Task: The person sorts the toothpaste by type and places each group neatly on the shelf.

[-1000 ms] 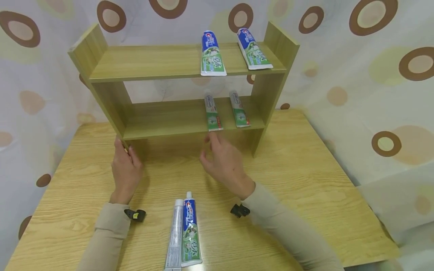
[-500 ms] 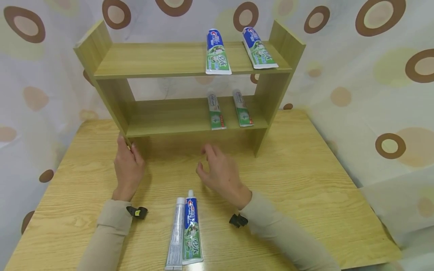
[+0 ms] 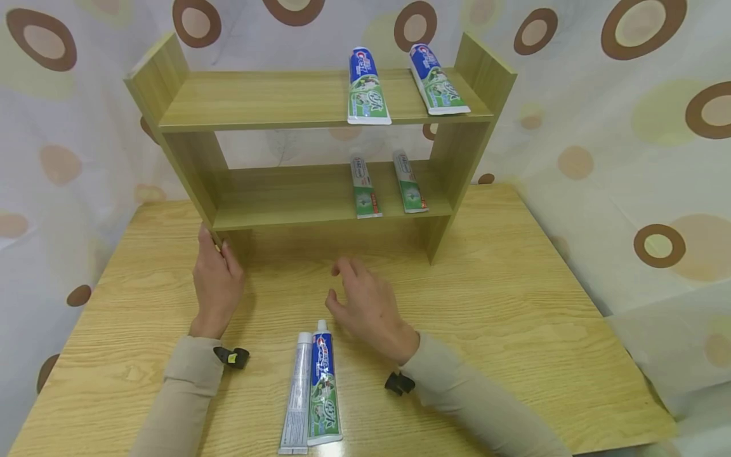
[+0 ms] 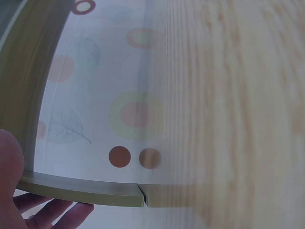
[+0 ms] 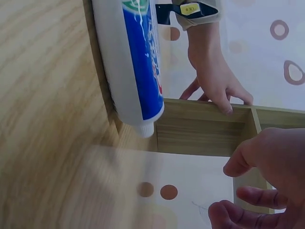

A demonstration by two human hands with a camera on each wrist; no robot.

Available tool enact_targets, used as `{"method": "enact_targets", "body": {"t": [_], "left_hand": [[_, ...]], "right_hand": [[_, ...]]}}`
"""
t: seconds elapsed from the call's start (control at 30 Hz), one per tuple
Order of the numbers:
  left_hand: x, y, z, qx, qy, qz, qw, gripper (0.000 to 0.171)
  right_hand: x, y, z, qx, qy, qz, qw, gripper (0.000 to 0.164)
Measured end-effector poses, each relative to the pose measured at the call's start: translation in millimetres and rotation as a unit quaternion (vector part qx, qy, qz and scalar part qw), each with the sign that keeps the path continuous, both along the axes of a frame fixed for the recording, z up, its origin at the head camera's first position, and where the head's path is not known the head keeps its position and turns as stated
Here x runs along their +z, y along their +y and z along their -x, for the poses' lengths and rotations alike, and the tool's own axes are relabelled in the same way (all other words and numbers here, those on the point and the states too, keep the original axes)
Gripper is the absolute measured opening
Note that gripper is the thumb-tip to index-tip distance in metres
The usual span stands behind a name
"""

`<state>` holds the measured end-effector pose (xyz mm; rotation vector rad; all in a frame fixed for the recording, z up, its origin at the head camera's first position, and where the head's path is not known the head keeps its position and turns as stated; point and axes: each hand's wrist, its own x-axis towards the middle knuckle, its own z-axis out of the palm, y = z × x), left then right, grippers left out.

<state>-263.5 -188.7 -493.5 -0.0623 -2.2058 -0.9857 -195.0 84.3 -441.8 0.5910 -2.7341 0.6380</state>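
A two-tier wooden shelf (image 3: pixel 257 212) stands on the table, and my left hand (image 3: pixel 217 289) grips the lower part of its left side panel. In the left wrist view, the fingers (image 4: pixel 71 217) bend around that panel's edge. My right hand (image 3: pixel 368 311) hangs over the table in front of the shelf, fingers loosely bent and holding nothing. Close to it lie two toothpaste tubes side by side, caps toward the shelf: a blue-and-green tube (image 3: pixel 323 387) and a silver-grey tube (image 3: pixel 297 393). The right wrist view shows the blue-and-green tube (image 5: pixel 143 62) beside my right hand (image 5: pixel 267 181).
Two blue-and-green tubes, a left one (image 3: pixel 367 89) and a right one (image 3: pixel 436 82), lie on the shelf's top tier. Below them, two white-and-green tubes, a left one (image 3: pixel 364 187) and a right one (image 3: pixel 409 184), lie on the lower tier. A patterned curtain (image 3: pixel 571 127) hangs behind the wooden table (image 3: pixel 514 317).
My right hand has drawn back from the lower tier's front edge, down and slightly left toward the two tubes on the table. The left hand keeps its grip on the panel.
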Motion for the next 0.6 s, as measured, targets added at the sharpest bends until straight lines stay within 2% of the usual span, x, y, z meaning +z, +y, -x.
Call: {"method": "enact_targets", "body": {"t": [0.33,0.6], "left_hand": [[-1.4,-0.6,-0.2,0.001,-0.013,-0.002,0.9999,0.05],[-0.2,0.2,0.0,0.003,-0.007,0.002,1.0,0.049]], "right_hand": [[-7.9,-2.5,-11.2,0.015,-0.044,0.014,0.999,0.029],[-9.9,-6.9,-21.5,0.03,-0.059,-0.002,0.998,0.029]]}}
